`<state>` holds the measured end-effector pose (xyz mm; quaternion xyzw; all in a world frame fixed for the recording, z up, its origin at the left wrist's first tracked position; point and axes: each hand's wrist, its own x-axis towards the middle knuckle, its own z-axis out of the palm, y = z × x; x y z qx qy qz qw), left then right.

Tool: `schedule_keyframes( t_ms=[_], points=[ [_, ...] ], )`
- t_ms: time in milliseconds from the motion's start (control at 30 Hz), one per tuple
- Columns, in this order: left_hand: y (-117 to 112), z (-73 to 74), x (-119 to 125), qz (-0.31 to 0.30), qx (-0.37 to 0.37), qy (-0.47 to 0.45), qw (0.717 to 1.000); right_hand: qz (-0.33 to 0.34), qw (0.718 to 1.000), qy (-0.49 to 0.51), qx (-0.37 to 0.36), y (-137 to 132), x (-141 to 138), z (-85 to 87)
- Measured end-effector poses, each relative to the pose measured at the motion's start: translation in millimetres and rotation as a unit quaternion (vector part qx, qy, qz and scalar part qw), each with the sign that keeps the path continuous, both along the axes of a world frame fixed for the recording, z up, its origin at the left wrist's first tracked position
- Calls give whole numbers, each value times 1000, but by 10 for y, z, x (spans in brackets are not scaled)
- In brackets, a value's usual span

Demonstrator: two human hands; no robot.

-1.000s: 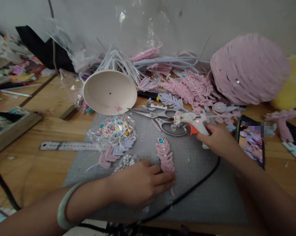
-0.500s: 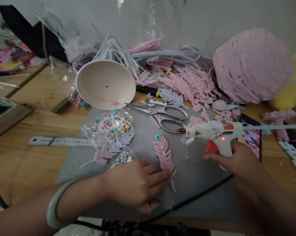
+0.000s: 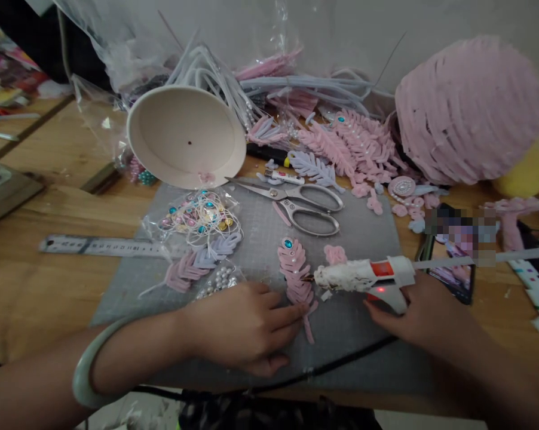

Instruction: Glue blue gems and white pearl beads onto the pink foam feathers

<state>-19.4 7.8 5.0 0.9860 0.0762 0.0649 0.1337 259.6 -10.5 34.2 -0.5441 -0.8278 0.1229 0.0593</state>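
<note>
A pink felt feather (image 3: 295, 276) with a teal gem at its top lies on the grey cutting mat (image 3: 368, 239). My left hand (image 3: 247, 325) lies flat beside it, fingertips pressing the feather's lower part against the mat. My right hand (image 3: 419, 307) is wrapped round the handle of a white glue gun (image 3: 363, 276) with an orange trigger and a lit red lamp. The gun's nozzle touches the feather's right edge about halfway up.
Scissors (image 3: 303, 209) lie at the mat's far side, a steel ruler (image 3: 99, 246) to the left, a bag of beads and cord (image 3: 200, 218) beside a tipped cream cup (image 3: 186, 137). Piled pink feathers (image 3: 350, 146), a pink feathered dome (image 3: 469, 110) and a phone (image 3: 451, 257) sit right.
My right hand lifted the glue gun from beside the scissors, swung it round and brought its nozzle down and left onto the feather. The left hand stayed on the feather.
</note>
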Motion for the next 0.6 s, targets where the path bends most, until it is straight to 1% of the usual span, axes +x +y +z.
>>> schedule_keyframes(
  t_ms=[67,167,300,467,600],
  points=[
    [0,5,-1,1,-4,9,1000,14,1000,-8,17,8,-8,6],
    [1,16,-4,2,-3,15,1000,22,1000,-17,5,12,-6,10],
    [3,17,-6,2,-4,10,1000,30,999,-35,14,19,-13,19],
    [0,3,-5,5,-4,1,1000,37,999,-20,5,29,-39,42],
    [-2,5,-7,4,-4,17,1000,43,999,-30,11,16,-37,56]
  ],
)
